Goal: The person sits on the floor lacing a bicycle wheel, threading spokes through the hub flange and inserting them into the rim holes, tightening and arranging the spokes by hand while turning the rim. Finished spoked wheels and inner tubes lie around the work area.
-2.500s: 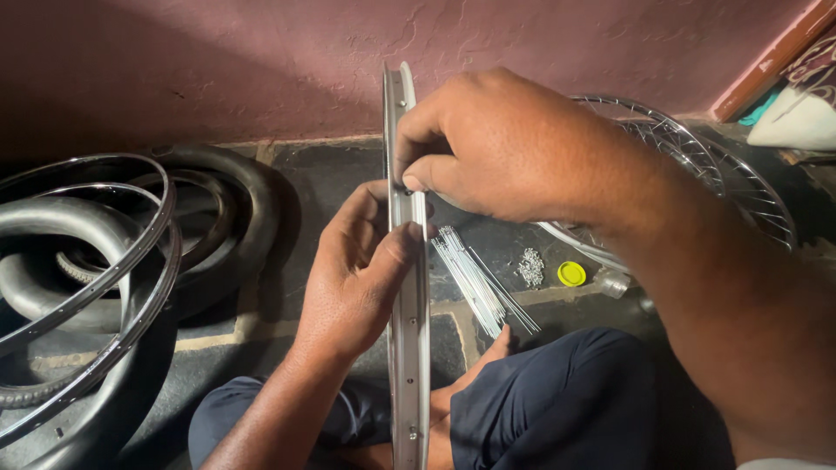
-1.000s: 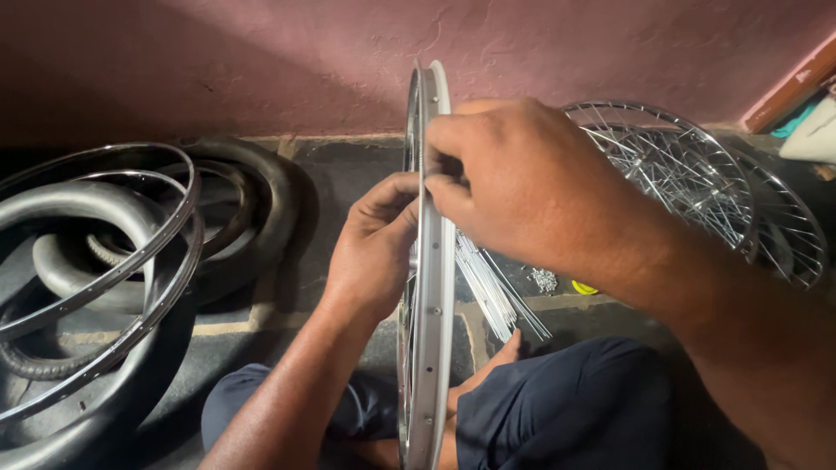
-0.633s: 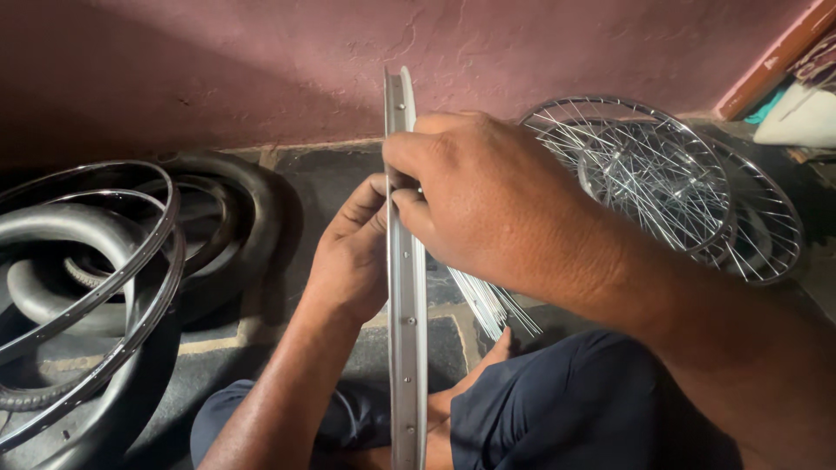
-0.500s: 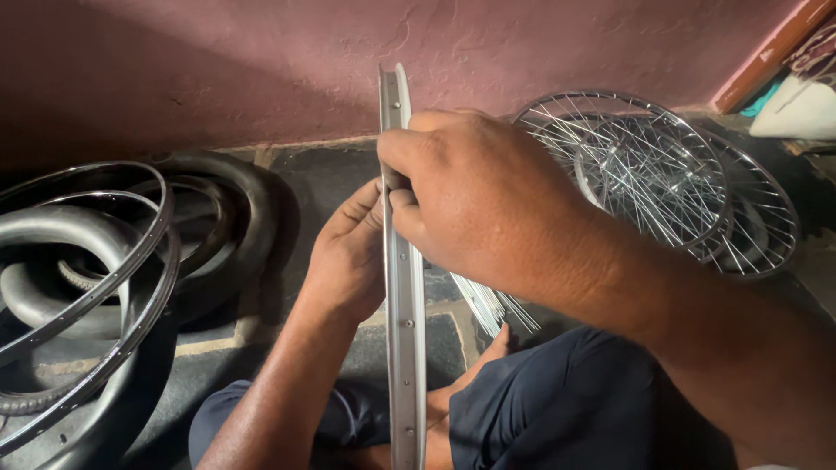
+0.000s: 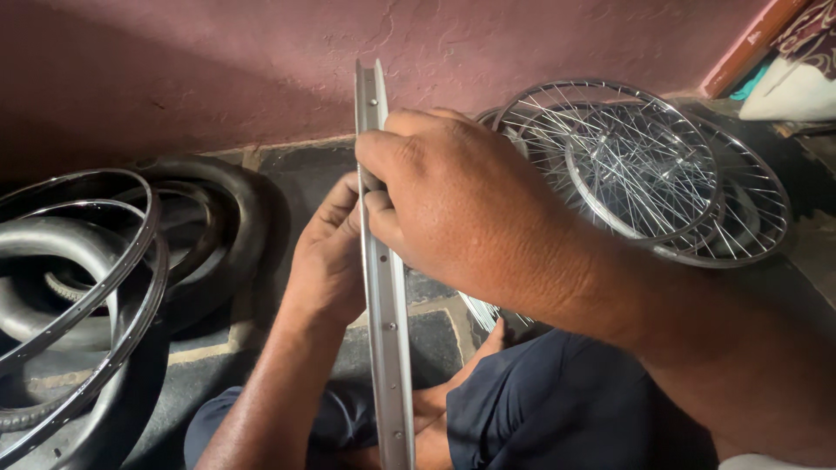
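Light is coming in soft from upper right w/ no hard glare. The wall (image 5: 174, 78) is falling into deep shadow at far left, and the tyres (image 5: 131, 261) are sitting dim. Chrome on the rim (image 5: 387, 331) and spoked wheels (image 5: 644, 165) is catching mild sheen. Focus is holding sharp centre; the right hand (image 5: 470, 218) is looming large, slightly stretched by the wide lens.

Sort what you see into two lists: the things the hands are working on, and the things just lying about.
In hand:
- rim, upright, edge-on to the camera
- left hand, against the rim's left side
- right hand, fingers curled over the rim

Lying about:
- spoked wheels, stacked by the wall
- tyres, on the floor at left
- bare rims, on the tyres
- loose spokes, mostly hidden
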Action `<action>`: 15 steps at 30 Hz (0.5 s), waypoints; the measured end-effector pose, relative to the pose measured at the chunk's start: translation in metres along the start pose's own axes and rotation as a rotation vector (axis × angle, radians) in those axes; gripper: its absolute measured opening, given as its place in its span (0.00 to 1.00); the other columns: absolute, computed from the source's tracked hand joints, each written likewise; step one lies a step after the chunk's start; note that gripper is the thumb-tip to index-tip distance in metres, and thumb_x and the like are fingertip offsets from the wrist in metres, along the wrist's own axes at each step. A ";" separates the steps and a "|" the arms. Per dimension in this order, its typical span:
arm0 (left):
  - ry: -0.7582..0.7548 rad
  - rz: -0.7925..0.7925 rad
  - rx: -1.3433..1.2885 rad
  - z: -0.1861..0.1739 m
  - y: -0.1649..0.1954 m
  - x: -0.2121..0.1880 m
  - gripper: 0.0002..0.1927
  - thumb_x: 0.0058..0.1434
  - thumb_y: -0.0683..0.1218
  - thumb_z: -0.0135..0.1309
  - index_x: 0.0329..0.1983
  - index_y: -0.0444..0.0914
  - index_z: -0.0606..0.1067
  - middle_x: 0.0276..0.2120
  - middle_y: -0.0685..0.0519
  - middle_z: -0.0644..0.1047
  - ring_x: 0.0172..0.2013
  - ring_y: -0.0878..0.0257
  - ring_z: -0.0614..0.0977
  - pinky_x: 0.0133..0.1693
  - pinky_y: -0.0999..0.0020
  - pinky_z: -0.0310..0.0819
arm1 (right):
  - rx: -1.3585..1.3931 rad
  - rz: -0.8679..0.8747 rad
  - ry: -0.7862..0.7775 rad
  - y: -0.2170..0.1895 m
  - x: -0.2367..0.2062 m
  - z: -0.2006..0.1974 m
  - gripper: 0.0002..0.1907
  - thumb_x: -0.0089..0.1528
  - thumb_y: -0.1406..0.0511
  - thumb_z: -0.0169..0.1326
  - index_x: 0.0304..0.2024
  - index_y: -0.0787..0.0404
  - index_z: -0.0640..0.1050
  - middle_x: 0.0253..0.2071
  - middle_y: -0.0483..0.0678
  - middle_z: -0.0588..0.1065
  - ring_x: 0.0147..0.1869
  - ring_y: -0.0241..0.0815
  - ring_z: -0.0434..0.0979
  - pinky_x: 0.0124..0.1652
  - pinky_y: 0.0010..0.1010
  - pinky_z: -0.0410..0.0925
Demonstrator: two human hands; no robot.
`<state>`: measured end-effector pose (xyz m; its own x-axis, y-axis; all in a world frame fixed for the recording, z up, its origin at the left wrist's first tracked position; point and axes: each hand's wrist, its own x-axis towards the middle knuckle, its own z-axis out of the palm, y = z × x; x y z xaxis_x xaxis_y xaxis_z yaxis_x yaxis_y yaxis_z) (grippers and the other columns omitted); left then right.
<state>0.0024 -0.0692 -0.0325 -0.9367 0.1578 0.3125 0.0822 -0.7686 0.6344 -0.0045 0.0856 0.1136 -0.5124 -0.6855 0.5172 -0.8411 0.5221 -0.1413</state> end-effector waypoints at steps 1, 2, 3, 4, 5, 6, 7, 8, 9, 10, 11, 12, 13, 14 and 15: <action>-0.003 0.008 0.014 -0.001 0.000 -0.001 0.13 0.75 0.47 0.54 0.57 0.35 0.73 0.44 0.50 0.79 0.42 0.63 0.81 0.45 0.67 0.78 | 0.020 0.012 -0.010 0.002 0.000 0.001 0.07 0.59 0.67 0.59 0.29 0.64 0.76 0.28 0.50 0.74 0.33 0.45 0.77 0.34 0.40 0.71; -0.006 0.017 0.029 -0.002 0.000 -0.002 0.12 0.75 0.46 0.54 0.57 0.36 0.73 0.45 0.50 0.79 0.42 0.64 0.81 0.45 0.68 0.78 | 0.042 0.023 -0.021 0.005 -0.002 0.002 0.06 0.59 0.68 0.59 0.30 0.64 0.76 0.28 0.50 0.74 0.32 0.44 0.77 0.33 0.39 0.71; -0.009 0.024 0.044 -0.003 -0.001 -0.002 0.12 0.75 0.46 0.53 0.56 0.36 0.73 0.45 0.50 0.79 0.43 0.64 0.81 0.45 0.68 0.78 | 0.070 0.019 -0.001 0.010 -0.003 0.004 0.07 0.60 0.67 0.60 0.31 0.64 0.77 0.28 0.49 0.74 0.31 0.42 0.77 0.33 0.37 0.71; 0.060 -0.008 0.062 -0.004 -0.001 -0.003 0.12 0.72 0.46 0.53 0.55 0.36 0.74 0.44 0.51 0.79 0.41 0.65 0.81 0.44 0.70 0.78 | 0.097 0.016 0.019 0.017 -0.005 0.007 0.07 0.62 0.66 0.60 0.33 0.63 0.77 0.29 0.49 0.75 0.31 0.41 0.77 0.32 0.35 0.71; 0.128 -0.039 0.081 -0.004 -0.002 -0.004 0.13 0.69 0.46 0.52 0.53 0.36 0.75 0.42 0.51 0.79 0.40 0.65 0.81 0.43 0.71 0.77 | 0.123 0.013 0.039 0.025 -0.007 0.012 0.07 0.63 0.65 0.61 0.34 0.62 0.78 0.29 0.48 0.75 0.30 0.40 0.78 0.31 0.33 0.72; 0.195 -0.066 0.101 -0.004 -0.001 -0.003 0.14 0.66 0.46 0.51 0.52 0.36 0.76 0.41 0.52 0.79 0.39 0.66 0.81 0.42 0.72 0.77 | 0.151 0.035 0.117 0.036 -0.011 0.017 0.07 0.64 0.65 0.60 0.36 0.62 0.78 0.31 0.47 0.76 0.32 0.38 0.79 0.32 0.32 0.72; 0.145 -0.047 0.095 -0.004 -0.001 -0.003 0.13 0.69 0.46 0.52 0.53 0.35 0.76 0.39 0.52 0.78 0.37 0.66 0.80 0.40 0.72 0.75 | 0.182 0.058 0.193 0.048 -0.017 0.024 0.07 0.65 0.65 0.60 0.37 0.62 0.78 0.32 0.47 0.77 0.34 0.36 0.79 0.34 0.31 0.73; 0.097 -0.030 0.089 -0.001 0.001 -0.003 0.13 0.73 0.47 0.53 0.53 0.34 0.76 0.38 0.52 0.78 0.36 0.66 0.78 0.38 0.71 0.73 | 0.215 0.085 0.267 0.061 -0.024 0.035 0.06 0.66 0.65 0.59 0.38 0.62 0.77 0.34 0.46 0.78 0.36 0.35 0.80 0.35 0.29 0.74; 0.045 -0.011 0.084 0.002 0.003 -0.002 0.13 0.76 0.47 0.54 0.54 0.33 0.76 0.37 0.51 0.77 0.34 0.66 0.77 0.36 0.71 0.72 | 0.234 0.187 0.241 0.074 -0.031 0.050 0.07 0.66 0.64 0.59 0.39 0.61 0.78 0.33 0.45 0.79 0.35 0.35 0.81 0.34 0.30 0.73; 0.084 0.001 0.134 0.007 0.007 -0.001 0.15 0.75 0.50 0.53 0.52 0.33 0.76 0.36 0.51 0.77 0.34 0.65 0.77 0.37 0.70 0.72 | 0.253 0.284 0.217 0.089 -0.036 0.067 0.07 0.66 0.62 0.58 0.39 0.59 0.79 0.32 0.45 0.79 0.33 0.34 0.81 0.32 0.30 0.73; 0.127 0.011 0.185 0.014 0.012 -0.001 0.17 0.74 0.52 0.52 0.51 0.33 0.76 0.36 0.50 0.77 0.35 0.63 0.77 0.37 0.69 0.73 | 0.315 0.344 0.157 0.102 -0.043 0.087 0.09 0.64 0.60 0.59 0.38 0.60 0.80 0.31 0.46 0.80 0.32 0.36 0.81 0.32 0.32 0.72; 0.169 0.019 0.235 0.021 0.017 -0.002 0.19 0.73 0.54 0.51 0.49 0.33 0.75 0.36 0.49 0.78 0.35 0.62 0.77 0.38 0.67 0.73 | 0.376 0.406 0.096 0.116 -0.051 0.108 0.11 0.63 0.59 0.60 0.37 0.60 0.81 0.30 0.47 0.80 0.31 0.37 0.80 0.32 0.33 0.72; 0.162 0.019 0.210 0.031 0.022 -0.005 0.22 0.71 0.57 0.52 0.51 0.32 0.74 0.38 0.48 0.78 0.38 0.61 0.78 0.41 0.67 0.74 | 0.439 0.506 0.046 0.126 -0.062 0.130 0.11 0.61 0.59 0.60 0.35 0.60 0.81 0.28 0.48 0.80 0.31 0.39 0.80 0.32 0.34 0.72; 0.156 0.021 0.186 0.041 0.028 -0.012 0.25 0.69 0.59 0.52 0.53 0.31 0.73 0.41 0.47 0.78 0.42 0.60 0.79 0.45 0.66 0.74 | 0.502 0.604 -0.005 0.133 -0.077 0.153 0.11 0.59 0.60 0.59 0.33 0.61 0.81 0.26 0.49 0.80 0.30 0.40 0.81 0.33 0.35 0.72; 0.148 0.022 0.164 0.050 0.034 -0.018 0.29 0.68 0.61 0.53 0.56 0.31 0.72 0.43 0.46 0.78 0.46 0.59 0.79 0.48 0.65 0.75 | 0.486 0.623 -0.017 0.138 -0.090 0.176 0.13 0.59 0.58 0.60 0.32 0.61 0.81 0.25 0.51 0.80 0.29 0.41 0.80 0.33 0.36 0.71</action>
<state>0.0394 -0.0674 0.0188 -0.9729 0.0402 0.2278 0.1458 -0.6579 0.7389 -0.1053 0.1304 -0.1006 -0.9132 -0.3500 0.2089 -0.3778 0.5347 -0.7558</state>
